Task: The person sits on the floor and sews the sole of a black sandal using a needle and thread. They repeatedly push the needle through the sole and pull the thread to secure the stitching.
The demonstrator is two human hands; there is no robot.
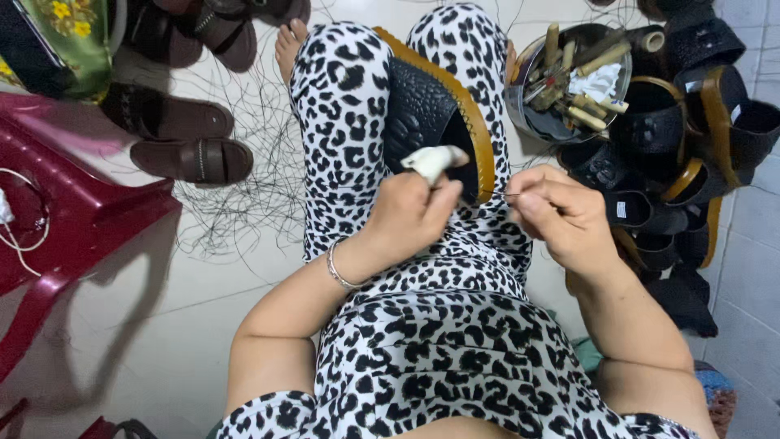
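A: Where is there room around the sandal [435,114] on the lap?

B: To the left the pale floor [162,325] lies open, with only loose black threads [236,203] strewn over it. Further left stand brown sandals [191,158] and a red plastic stool [73,211].

A: And to the right?

B: Crowded. A round tin of tools [569,81] sits just beside the knee, and a heap of black sandal uppers [682,154] fills the space behind the right hand [561,215]. The left hand [410,215] has the freer side.
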